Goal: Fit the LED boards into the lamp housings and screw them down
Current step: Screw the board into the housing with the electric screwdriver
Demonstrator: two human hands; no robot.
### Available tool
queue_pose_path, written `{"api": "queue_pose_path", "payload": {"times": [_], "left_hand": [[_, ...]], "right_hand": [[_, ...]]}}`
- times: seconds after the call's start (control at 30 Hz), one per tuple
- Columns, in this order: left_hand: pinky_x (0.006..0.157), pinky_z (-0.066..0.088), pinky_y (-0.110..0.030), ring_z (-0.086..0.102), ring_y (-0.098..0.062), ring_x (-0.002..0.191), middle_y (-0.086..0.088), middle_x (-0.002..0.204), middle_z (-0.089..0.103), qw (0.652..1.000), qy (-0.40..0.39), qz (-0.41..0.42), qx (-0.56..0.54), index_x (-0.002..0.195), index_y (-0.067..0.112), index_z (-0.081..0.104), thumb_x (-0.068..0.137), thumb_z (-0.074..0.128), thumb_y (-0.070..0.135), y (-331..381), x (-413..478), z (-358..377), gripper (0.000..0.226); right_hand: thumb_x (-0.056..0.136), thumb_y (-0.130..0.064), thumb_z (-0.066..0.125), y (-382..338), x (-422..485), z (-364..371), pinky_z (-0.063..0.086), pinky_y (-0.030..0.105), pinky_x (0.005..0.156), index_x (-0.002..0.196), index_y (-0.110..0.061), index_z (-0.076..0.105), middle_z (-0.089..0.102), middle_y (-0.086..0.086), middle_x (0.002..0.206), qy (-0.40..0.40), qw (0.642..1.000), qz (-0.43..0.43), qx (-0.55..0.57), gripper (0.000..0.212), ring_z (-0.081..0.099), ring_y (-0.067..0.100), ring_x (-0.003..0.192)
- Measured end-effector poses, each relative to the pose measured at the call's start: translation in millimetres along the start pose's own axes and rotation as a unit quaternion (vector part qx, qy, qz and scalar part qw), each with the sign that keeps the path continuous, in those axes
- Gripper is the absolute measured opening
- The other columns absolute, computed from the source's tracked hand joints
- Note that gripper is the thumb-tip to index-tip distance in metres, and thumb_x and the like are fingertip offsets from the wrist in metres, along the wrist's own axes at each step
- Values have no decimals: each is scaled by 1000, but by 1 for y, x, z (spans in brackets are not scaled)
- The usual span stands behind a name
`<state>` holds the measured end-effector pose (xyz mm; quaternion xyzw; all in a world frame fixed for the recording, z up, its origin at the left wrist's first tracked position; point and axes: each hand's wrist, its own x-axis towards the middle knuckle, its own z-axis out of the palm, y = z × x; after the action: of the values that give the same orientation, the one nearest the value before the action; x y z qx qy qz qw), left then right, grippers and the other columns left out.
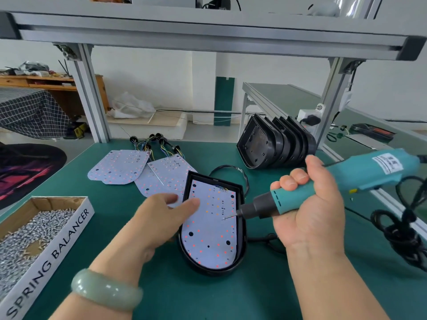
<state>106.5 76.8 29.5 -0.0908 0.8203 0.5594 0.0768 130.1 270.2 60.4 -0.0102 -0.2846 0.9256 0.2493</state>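
Note:
A black lamp housing point(241, 229) lies on the green table in front of me, with a white LED board point(209, 241) seated inside it. My left hand point(159, 215) rests on the housing's left edge, its fingers stretched onto the board. My right hand point(307, 204) grips a teal electric screwdriver point(360, 179). The screwdriver's bit carries a screw, its tip just above the board's right side. Two loose LED boards point(120, 167) with coloured wires lie behind.
A cardboard box of screws point(34, 229) stands at the left front. A row of empty black housings point(275, 144) leans at the back right. The screwdriver's black cable point(402, 229) coils at the right. Aluminium frame posts point(92, 98) rise at the table's back corners.

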Motion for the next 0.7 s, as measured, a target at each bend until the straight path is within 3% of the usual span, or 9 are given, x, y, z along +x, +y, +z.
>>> {"api": "queue_pose_path", "payload": {"times": [0.07, 0.13, 0.2, 0.33, 0.57, 0.7], "left_hand": [[57, 49, -20, 64, -11, 61, 4, 78, 74, 998, -60, -21, -11, 96, 13, 70, 83, 69, 36, -3, 1, 8, 26], [42, 37, -11, 51, -7, 41, 10, 53, 64, 998, -47, 1, 50, 76, 11, 67, 84, 67, 26, -4, 3, 12, 17], [36, 29, -12, 40, -10, 35, 10, 42, 51, 994, -23, 25, 104, 67, 9, 61, 83, 64, 20, -3, 4, 12, 19], [41, 29, -16, 39, -19, 47, 2, 53, 51, 991, -11, 35, 126, 75, 3, 64, 83, 64, 20, -2, 4, 12, 18], [46, 28, -19, 37, -19, 48, -1, 56, 50, 993, -11, 35, 112, 78, 0, 63, 82, 64, 18, -5, 7, 12, 19], [50, 27, -22, 35, -19, 52, -2, 58, 48, 992, -15, 43, 116, 71, 9, 58, 83, 64, 18, -5, 6, 12, 16]], "right_hand": [[90, -19, 58, 6, 0, 0, 41, 21, 52, 73, -27, 54, 42, -11, 55, -14, 1000, 0, -27, 19, 39, 8, 44], [89, -16, 59, 11, -1, 0, 42, 20, 52, 74, -26, 56, 42, -9, 54, -33, 998, -4, -55, 18, 40, 9, 44], [83, -15, 62, 16, -3, 0, 41, 20, 51, 71, -26, 59, 42, -7, 54, -53, 996, -5, -74, 16, 40, 10, 44], [77, -15, 61, 23, -8, 0, 41, 22, 49, 65, -26, 63, 42, -4, 55, -81, 990, -3, -115, 16, 41, 12, 45], [76, -14, 61, 31, -12, 1, 40, 24, 50, 74, -21, 60, 44, -3, 54, -99, 984, 6, -146, 7, 42, 14, 45], [78, -14, 61, 34, -15, 2, 40, 24, 50, 81, -17, 57, 45, -4, 52, -118, 980, -6, -163, 6, 42, 13, 45]]}}
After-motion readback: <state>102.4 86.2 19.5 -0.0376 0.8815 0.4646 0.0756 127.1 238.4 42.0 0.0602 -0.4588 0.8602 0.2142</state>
